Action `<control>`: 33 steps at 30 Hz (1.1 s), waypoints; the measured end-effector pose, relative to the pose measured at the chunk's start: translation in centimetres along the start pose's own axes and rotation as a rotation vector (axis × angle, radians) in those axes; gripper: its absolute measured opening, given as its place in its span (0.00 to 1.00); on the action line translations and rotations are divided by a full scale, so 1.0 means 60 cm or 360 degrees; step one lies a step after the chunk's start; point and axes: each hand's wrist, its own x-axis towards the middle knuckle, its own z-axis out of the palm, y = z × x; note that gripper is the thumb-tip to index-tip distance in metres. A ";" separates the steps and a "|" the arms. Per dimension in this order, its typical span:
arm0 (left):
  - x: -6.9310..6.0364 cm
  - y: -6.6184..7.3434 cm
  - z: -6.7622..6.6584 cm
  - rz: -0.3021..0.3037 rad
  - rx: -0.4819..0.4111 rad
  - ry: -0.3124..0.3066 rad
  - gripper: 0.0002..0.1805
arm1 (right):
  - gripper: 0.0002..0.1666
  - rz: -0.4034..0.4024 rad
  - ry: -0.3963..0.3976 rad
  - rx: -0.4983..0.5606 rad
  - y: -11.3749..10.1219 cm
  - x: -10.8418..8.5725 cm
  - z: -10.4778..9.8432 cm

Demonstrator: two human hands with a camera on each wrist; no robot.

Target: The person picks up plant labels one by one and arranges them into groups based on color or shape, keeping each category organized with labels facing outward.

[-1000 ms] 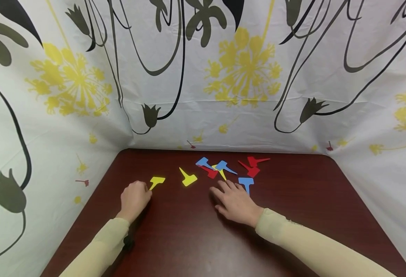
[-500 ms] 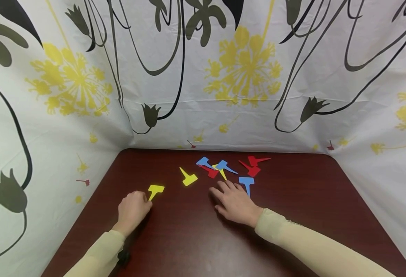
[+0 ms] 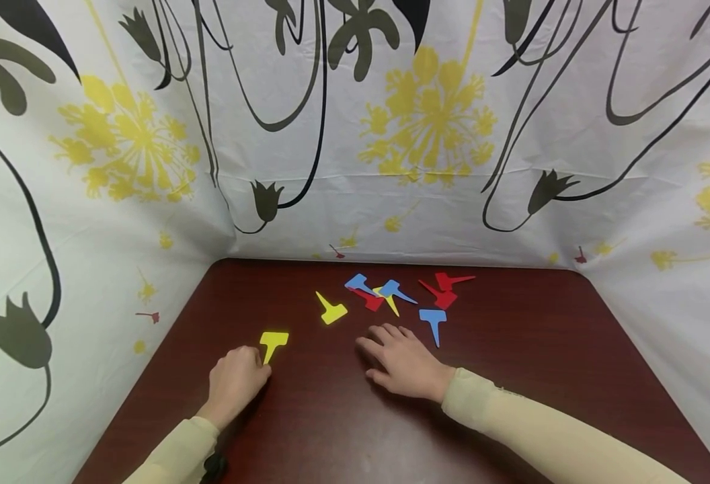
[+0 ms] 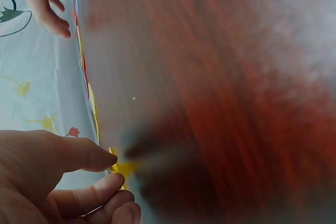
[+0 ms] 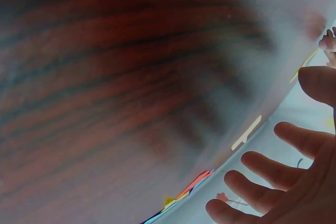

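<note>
left hand [image 3: 238, 382], head view: a flat yellow t-shaped plastic-looking tag [image 3: 274, 339] is pinched by its stem at the left part of the dark red-brown wood-grain worktop [image 3: 512, 376].
right hand [image 3: 405, 364], head view: nothing is held; a flat blue t-shaped tag [image 3: 433, 316] is seen just beside it.
other tags, head view: a second yellow tag [image 3: 332, 313] is set apart from the overlapped blue, red and yellow tags [image 3: 389, 289].
left grip, left wrist view: thumb and finger are pressed on the stem; the step is judged to be placing this tag.
right grip, right wrist view: fingers are spread; for the next move, a steady pinch seems needed.
</note>
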 end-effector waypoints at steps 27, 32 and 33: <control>0.018 -0.040 -0.010 0.0553 0.0269 0.0244 0.17 | 0.37 -0.0079 0.0010 -0.0017 -0.017 0.018 0.015; 0.026 -0.068 -0.011 0.0650 0.0223 0.0026 0.28 | 0.37 -0.0088 0.0014 -0.0008 -0.016 0.030 0.010; 0.026 -0.072 -0.011 0.0666 0.0218 -0.0017 0.30 | 0.37 -0.0083 0.0007 -0.0006 -0.015 0.033 0.008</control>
